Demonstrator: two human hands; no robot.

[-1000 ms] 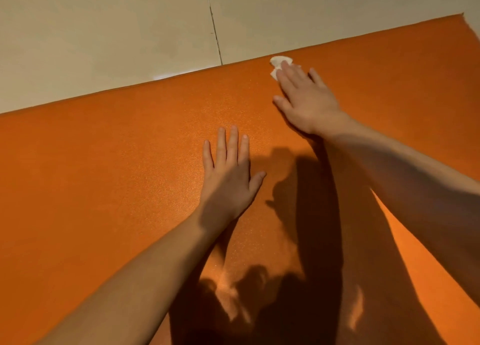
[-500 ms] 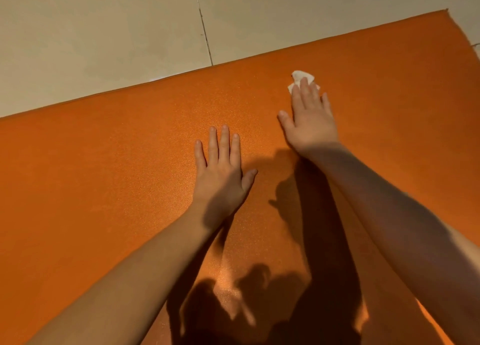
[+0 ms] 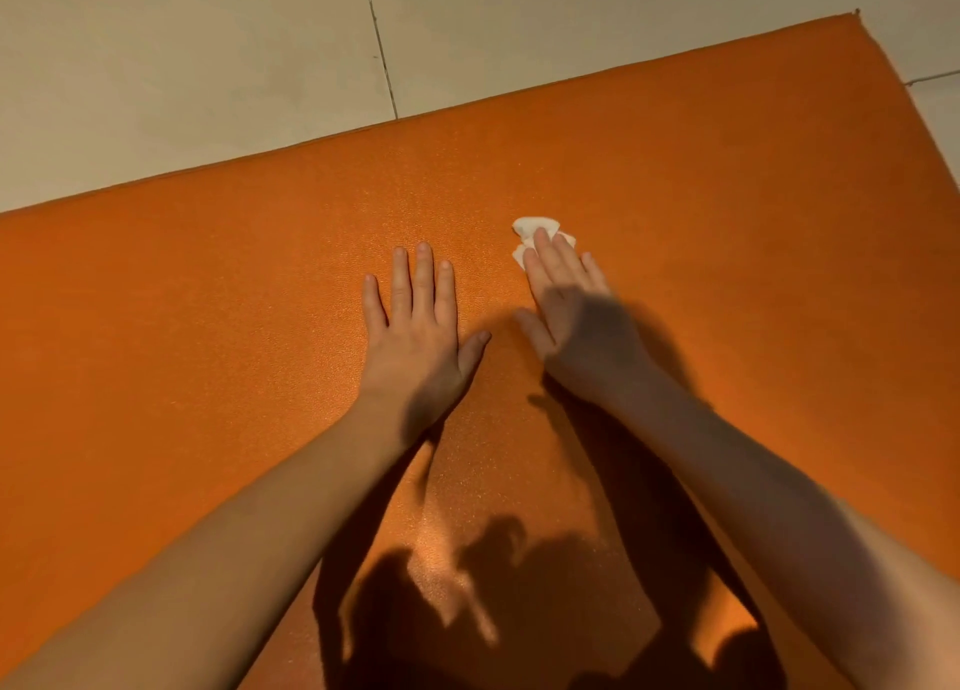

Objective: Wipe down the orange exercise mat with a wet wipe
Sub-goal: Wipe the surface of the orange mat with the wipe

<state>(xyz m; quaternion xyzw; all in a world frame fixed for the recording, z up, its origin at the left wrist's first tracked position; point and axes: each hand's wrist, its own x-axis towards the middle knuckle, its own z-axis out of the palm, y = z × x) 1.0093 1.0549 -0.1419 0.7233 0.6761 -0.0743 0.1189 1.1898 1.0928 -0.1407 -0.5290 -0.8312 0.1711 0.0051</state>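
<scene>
On the orange exercise mat (image 3: 208,299), the left hand (image 3: 415,325) lies flat near the middle, fingers straight, probably bracing. Further right on the mat, the right hand (image 3: 576,320) presses the wet wipe (image 3: 535,227) under straight fingertips. The wipe looks limp and light and is likely to bunch, so flat pressure should suit it better than pinching.

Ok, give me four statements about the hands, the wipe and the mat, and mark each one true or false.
1. The left hand lies flat on the orange mat, fingers straight. True.
2. The wet wipe is under the left hand. False: the right hand presses it with straight fingers.
3. The tiled floor shows beyond the orange mat's far edge. True.
4. The wet wipe lies on the tiled floor. False: it lies on the orange mat.
</scene>
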